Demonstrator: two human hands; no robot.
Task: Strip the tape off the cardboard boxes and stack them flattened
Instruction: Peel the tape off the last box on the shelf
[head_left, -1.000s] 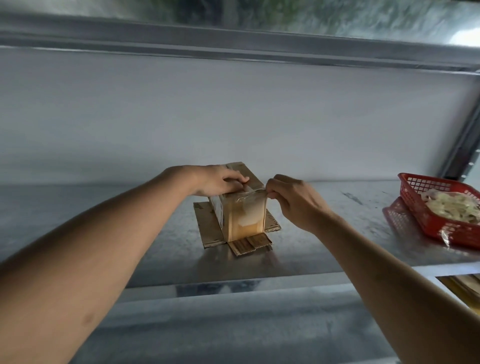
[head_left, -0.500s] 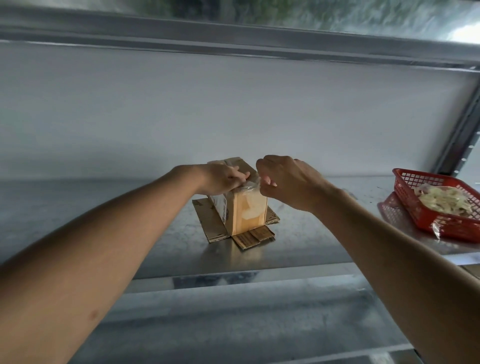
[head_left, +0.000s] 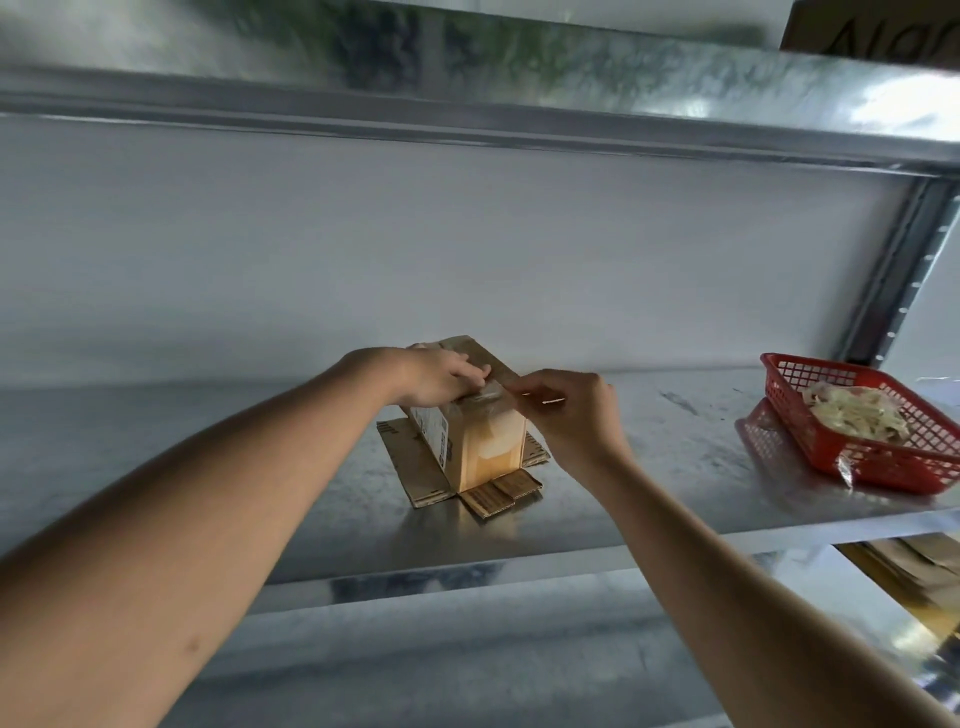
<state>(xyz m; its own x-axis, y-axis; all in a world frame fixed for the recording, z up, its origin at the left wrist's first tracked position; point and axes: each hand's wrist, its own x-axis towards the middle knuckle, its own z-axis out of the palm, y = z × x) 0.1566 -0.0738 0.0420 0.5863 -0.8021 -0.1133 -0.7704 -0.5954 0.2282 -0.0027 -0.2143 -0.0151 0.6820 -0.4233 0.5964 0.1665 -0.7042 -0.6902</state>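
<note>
- The box stands upright on a metal shelf, its bottom flaps splayed flat on the shelf around it.
- The left hand lies over the top of the box, fingers pressing down near the front edge.
- The right hand is just right of the box's top front corner, fingertips pinched on a strip of clear tape that runs across the top edge.
- More clear tape shows as a glossy patch on the box's front face.
- A red basket sits well apart at the shelf's right end, holding a heap of crumpled clear tape.
- Flat cardboard lies on the shelf below, at the right.
</note>
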